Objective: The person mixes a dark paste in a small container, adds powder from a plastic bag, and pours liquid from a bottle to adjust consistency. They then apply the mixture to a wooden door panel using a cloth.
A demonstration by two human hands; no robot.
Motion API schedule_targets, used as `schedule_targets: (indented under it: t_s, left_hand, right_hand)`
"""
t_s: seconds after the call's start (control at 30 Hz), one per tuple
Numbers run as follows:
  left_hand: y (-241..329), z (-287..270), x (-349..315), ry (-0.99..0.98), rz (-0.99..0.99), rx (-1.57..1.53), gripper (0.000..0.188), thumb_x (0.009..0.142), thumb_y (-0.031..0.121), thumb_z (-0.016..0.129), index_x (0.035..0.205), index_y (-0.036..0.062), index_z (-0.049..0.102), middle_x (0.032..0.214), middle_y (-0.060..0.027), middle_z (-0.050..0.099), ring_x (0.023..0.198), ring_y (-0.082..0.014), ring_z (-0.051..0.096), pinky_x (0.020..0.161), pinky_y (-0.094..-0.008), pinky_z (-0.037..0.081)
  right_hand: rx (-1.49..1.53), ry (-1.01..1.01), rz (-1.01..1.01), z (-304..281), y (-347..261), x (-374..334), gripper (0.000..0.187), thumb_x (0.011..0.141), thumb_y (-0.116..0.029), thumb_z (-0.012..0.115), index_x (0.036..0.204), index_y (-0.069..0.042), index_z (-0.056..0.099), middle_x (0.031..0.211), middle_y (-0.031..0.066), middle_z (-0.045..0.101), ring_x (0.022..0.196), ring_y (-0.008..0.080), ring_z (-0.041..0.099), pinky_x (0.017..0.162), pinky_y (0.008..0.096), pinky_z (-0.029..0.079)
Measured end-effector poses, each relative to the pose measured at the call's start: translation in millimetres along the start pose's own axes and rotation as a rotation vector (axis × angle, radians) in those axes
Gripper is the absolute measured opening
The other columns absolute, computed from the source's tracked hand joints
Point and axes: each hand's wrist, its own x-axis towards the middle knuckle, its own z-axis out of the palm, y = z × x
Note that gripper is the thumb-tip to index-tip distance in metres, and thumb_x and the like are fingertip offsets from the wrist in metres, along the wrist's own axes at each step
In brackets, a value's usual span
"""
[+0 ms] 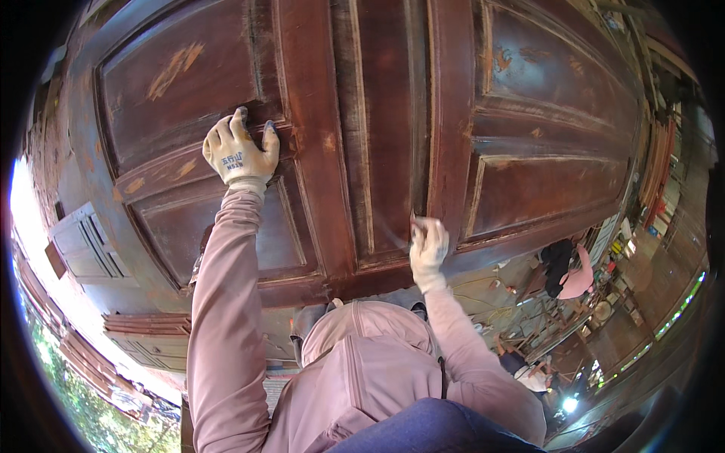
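A large dark reddish-brown panelled wooden door (308,136) lies in front of me, its mouldings rubbed pale along the edges. My left hand (240,151), in a cream work glove with darkened fingertips, rests on the rail between two left panels, fingers and thumb apart. Further right, my right hand (429,245), gloved too, is closed at the near end of the groove beside the middle panel (387,128). Its fingers are pinched together against the moulding. Whatever they hold, if anything, is too small and blurred to make out.
Grey door-like panels (89,245) and stacked brown boards (147,325) stand at the left. At the right, a person in pink (578,275) bends over near cluttered tools, and another person (529,374) is lower down. Long boards (661,170) lean at the far right.
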Motion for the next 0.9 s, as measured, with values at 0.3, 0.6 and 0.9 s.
schedule_targets:
  t_s: [0.3, 0.6, 0.9]
  left_hand:
    - [8.3, 4.7, 5.5, 0.032, 0.06, 0.005, 0.055, 0.081, 0.046, 0.06, 0.119, 0.0075, 0.057, 0.114, -0.0108, 0.058, 0.113, -0.0312, 0.051, 0.1, -0.0468, 0.033]
    - [3.1, 6.3, -0.9, 0.047, 0.048, 0.037, 0.055, 0.081, 0.048, 0.059, 0.118, 0.0073, 0.059, 0.112, -0.0099, 0.06, 0.111, -0.031, 0.052, 0.099, -0.0464, 0.034]
    - [-2.0, 7.8, -3.3, 0.051, 0.028, 0.03, 0.053, 0.082, 0.047, 0.059, 0.119, 0.0084, 0.058, 0.113, -0.0099, 0.059, 0.111, -0.0306, 0.053, 0.099, -0.0452, 0.034]
  right_hand:
    - [-0.139, 0.277, -0.285, 33.2, -34.1, 248.2, 0.022, 0.091, -0.028, 0.058, 0.096, -0.007, 0.059, 0.093, 0.0116, 0.064, 0.081, 0.0333, 0.06, 0.072, 0.0454, 0.044]
    - [-0.28, -0.07, 0.003, -39.6, -9.9, -33.5, 0.017, 0.088, -0.023, 0.061, 0.099, -0.011, 0.064, 0.087, 0.0059, 0.061, 0.081, 0.0268, 0.059, 0.068, 0.0397, 0.044]
    - [-0.45, 0.151, -0.174, 3.9, 8.1, 31.1, 0.018, 0.09, -0.025, 0.061, 0.097, -0.008, 0.057, 0.086, 0.0088, 0.059, 0.079, 0.0286, 0.059, 0.065, 0.0419, 0.044]
